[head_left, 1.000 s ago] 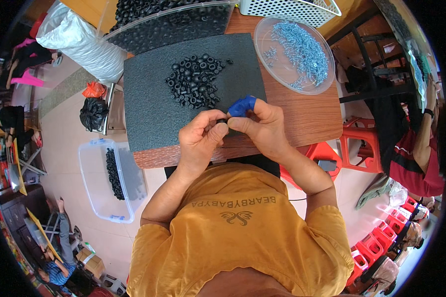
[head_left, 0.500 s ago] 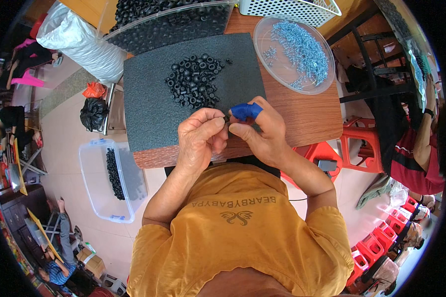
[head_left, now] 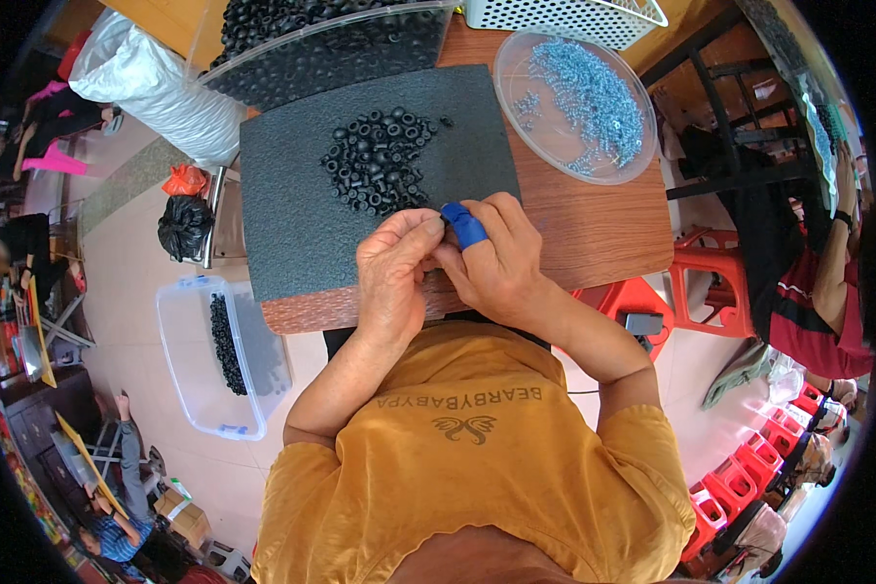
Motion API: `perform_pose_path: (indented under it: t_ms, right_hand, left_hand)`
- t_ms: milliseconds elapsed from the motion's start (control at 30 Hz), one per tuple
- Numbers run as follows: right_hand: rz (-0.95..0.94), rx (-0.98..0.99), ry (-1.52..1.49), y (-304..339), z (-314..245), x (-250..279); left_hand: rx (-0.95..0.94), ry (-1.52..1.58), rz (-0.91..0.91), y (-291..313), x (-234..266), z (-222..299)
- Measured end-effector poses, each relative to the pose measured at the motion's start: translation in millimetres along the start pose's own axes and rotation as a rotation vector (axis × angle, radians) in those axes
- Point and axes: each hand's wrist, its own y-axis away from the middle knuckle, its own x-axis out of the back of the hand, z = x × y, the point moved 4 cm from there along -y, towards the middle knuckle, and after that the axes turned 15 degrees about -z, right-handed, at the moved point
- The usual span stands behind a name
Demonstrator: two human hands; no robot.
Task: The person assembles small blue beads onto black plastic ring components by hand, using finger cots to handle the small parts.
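My left hand (head_left: 391,268) is closed in a pinch on a small black round part (head_left: 445,224), mostly hidden by the fingertips. My right hand (head_left: 504,261) meets it there, its fingers curled and its index finger wrapped in blue tape (head_left: 465,224). Whether the right hand also grips the part or something tiny is hidden. Just beyond the hands, a heap of small black ring-like parts (head_left: 375,161) lies on a dark grey mat (head_left: 287,209). A single black part (head_left: 446,122) sits apart at the heap's right.
Right of the mat, a round clear tray (head_left: 511,117) holds many small light-blue pieces. A large clear bin (head_left: 336,54) of black parts and a white perforated basket (head_left: 565,21) stand at the back. Left and below is a clear box (head_left: 190,389); red stools (head_left: 711,292) stand at right.
My right hand has turned inward, bringing its taped index finger down over the small part. My left hand has stayed nearly in place, still pinching.
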Motion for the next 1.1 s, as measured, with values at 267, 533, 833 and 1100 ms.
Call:
perform_pose_path:
  t_ms: [267, 533, 833, 1100]
  right_hand:
    - [-0.009, 0.035, -0.058, 4, 7, -1]
    - [0.040, 0.099, -0.088, 8, 10, -6]
    - [0.062, 0.159, -0.083, 9, 8, -5]
    - [0.035, 0.235, -0.033, 12, 7, -5]
  left_hand:
    - [0.022, 0.018, -0.013, 3, 0, 0]
    - [0.032, -0.105, -0.126, 6, 6, -4]
    - [-0.116, -0.251, -0.102, 10, -7, -1]
    - [-0.130, -0.374, -0.009, 7, -4, -9]
